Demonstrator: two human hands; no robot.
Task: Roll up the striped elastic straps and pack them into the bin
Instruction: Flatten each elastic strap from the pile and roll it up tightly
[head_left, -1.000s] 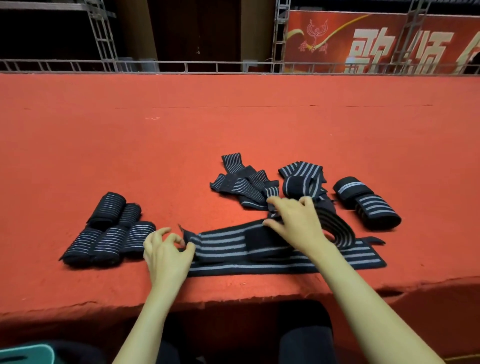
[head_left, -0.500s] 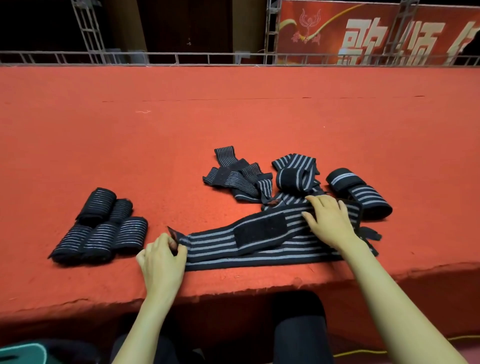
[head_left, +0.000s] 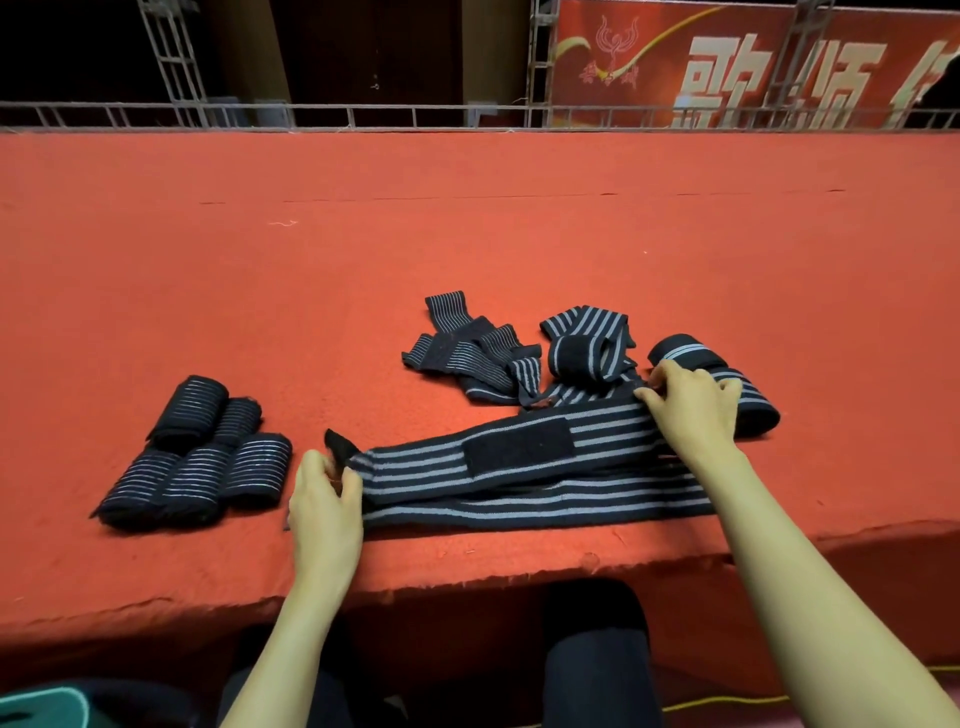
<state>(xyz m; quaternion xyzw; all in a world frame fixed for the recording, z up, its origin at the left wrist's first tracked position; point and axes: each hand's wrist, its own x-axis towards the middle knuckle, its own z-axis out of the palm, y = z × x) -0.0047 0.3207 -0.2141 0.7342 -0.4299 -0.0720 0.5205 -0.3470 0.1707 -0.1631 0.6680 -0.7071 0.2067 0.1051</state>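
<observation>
Red felt covers the table (head_left: 467, 234), and along its near edge lies 1 long strap (head_left: 519, 480), folded over itself lengthwise, with a black fastener patch (head_left: 517, 447) facing up. The left hand (head_left: 324, 499) pinches the strap's left end between thumb and fingertips. The right hand (head_left: 696, 410) sits on the right end, fingers bent over the far edge, apparently nipping it. So both hands have hold of it, 1 at each end.

This looks like the straightening step before the roll. The way to do it well is to pull gently so the 2 layers line up edge to edge, then start the roll tight at 1 end, because a slack core will spring open. I'd keep that patch where it can close the finished roll.

At the left, 5 rolled straps (head_left: 197, 457) wait in a cluster. Behind the strap sit loose straps (head_left: 478, 358) in a heap. A teal container (head_left: 47, 701) peeks in at the bottom left; whether it is the bin, I cannot tell.
</observation>
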